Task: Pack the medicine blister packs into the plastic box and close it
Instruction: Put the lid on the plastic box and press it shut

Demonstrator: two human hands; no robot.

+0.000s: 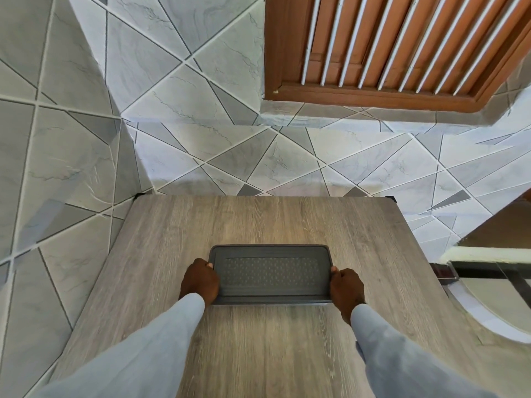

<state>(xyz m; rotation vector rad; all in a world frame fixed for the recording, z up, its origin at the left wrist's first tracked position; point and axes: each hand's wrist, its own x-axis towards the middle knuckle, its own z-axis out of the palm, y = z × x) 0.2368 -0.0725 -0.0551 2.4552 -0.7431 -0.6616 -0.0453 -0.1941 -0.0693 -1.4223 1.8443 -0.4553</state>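
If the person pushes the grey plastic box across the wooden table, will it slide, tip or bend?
The plastic box looks low and wide, so tipping seems unlikely. It lies flat on the smooth table, so it would probably slide easily. Its lid looks stiff, and the left hand and right hand hold both ends.

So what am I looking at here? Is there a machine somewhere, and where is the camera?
There is no machine: a person works with bare hands. The single picture comes from a wide-angle camera worn on the person's head, looking forward and down. On the grey wood-grain table lies one thing, a dark grey rectangular plastic box with its patterned lid shut. The left hand grips its left end and the right hand its right end, both arms in pale blue sleeves. No blister packs show; whether they are inside cannot be told. Behind is a tiled wall.
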